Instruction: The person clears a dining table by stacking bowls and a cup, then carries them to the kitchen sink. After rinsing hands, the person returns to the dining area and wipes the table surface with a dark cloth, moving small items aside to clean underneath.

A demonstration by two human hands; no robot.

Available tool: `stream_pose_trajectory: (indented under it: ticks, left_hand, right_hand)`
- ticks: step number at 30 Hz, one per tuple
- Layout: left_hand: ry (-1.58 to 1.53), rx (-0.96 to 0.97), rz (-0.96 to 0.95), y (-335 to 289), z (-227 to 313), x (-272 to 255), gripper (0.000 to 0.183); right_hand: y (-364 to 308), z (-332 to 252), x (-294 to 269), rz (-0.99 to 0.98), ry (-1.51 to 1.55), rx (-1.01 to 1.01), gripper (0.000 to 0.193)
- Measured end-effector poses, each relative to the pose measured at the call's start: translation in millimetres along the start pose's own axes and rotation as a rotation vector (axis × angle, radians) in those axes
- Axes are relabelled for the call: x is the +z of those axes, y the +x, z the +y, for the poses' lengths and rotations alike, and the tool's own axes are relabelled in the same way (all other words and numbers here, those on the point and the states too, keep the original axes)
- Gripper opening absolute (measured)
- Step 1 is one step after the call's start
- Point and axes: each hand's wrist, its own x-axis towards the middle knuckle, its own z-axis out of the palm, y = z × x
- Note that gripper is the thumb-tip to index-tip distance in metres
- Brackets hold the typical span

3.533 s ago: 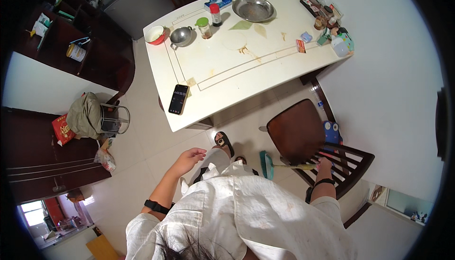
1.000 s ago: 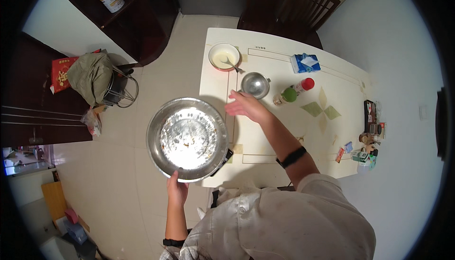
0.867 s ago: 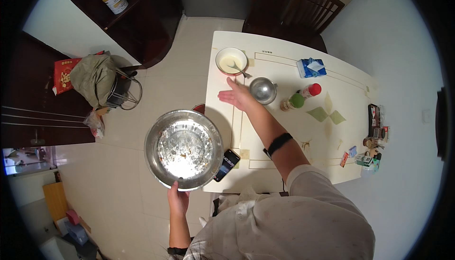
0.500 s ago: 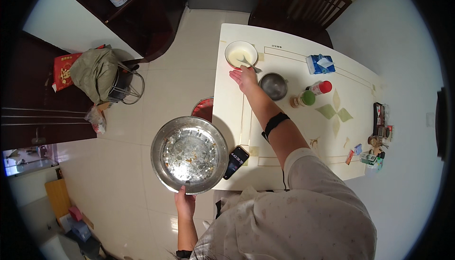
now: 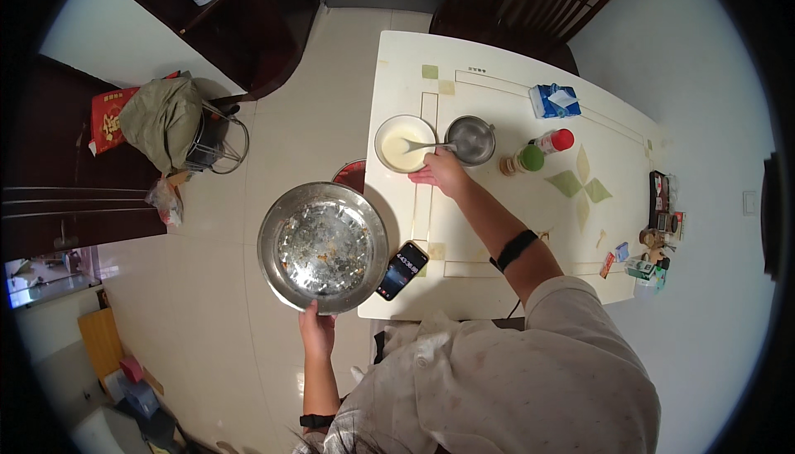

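Observation:
My left hand [image 5: 318, 334] grips the near rim of a wide metal basin [image 5: 368, 222], held out beyond the table's left edge. Bits of orange and pale scraps cling to the basin's shiny inside. Over the table's left side, my right hand [image 5: 445, 174] has hold of a white bowl [image 5: 380, 158] by its near right side. Pale creamy liquid fills part of that bowl, and a spoon [image 5: 421, 146] rests in it with its handle by my right thumb. My right fingers reach under the bowl. A small metal bowl [image 5: 472, 141] stands just right of it.
On the white table [image 5: 489, 239] are a green-lidded jar [image 5: 523, 161], a red-capped container [image 5: 556, 140] and a blue tissue pack [image 5: 555, 101]. A phone [image 5: 403, 270] lies near the basin. Below the table's left edge shows a red container [image 5: 352, 174]. Wooden chairs [image 5: 530, 3] stand behind.
My right hand has closed on the white bowl and brought it toward me, beside the small metal bowl. The basin stays in my left hand, slightly higher in view.

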Motion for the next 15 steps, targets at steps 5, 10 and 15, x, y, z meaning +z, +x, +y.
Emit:
stream_pose_trajectory:
  ticks: [5,10,15]
  left_hand:
    - [0.015,-0.005,-0.051,5.4,-11.3,-0.5,0.038]
    - [-0.077,0.003,-0.023,6.5,-23.0,1.2,0.042]
    - [-0.129,0.025,-0.020,6.2,-24.9,1.1,0.043]
  right_hand:
    - [-54.1,9.2,-20.4,-0.063,-0.144,0.076,0.046]
    - [-90.0,23.0,-42.7,-0.110,-0.249,0.141,0.047]
    - [-95.2,38.3,-64.7,-0.187,-0.297,0.206,0.054]
